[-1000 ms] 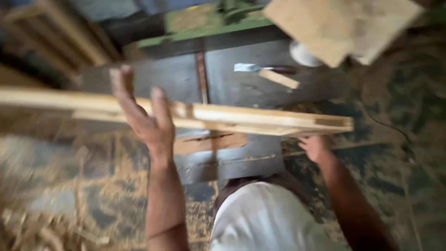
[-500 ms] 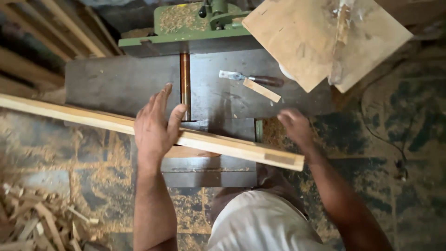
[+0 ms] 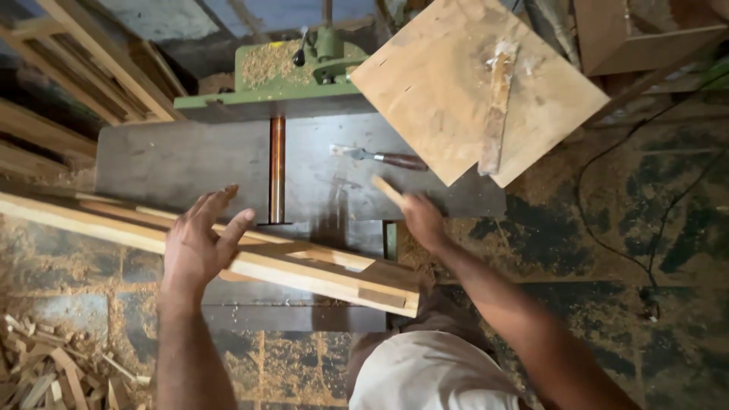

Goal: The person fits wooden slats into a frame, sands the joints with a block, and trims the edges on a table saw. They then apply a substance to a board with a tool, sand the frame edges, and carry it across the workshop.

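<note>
At the far left, pale wood offcuts lie heaped on the sawdust-strewn floor, and slanted timber lengths lean in the upper corner. A long, pale, squared wooden plank runs diagonally from the left edge down to the middle, lying across the near edge of the dark grey metal desk of a green woodworking machine. The left hand rests flat on top of this plank with its fingers spread and the palm pressing down, not curled around anything. Just right of it, a narrow copper-coloured cylinder sits in a slot across the desk. Further right, a small metal-bladed tool with a dark handle lies on the desk. The right hand hovers past the desk's near edge, closed around a short, thin, pale wooden stick; the hand is blurred, so the exact grip is hard to tell. Above it a square plywood board carries a rough wooden strip, and a black cable trails over the floor at right.
</note>
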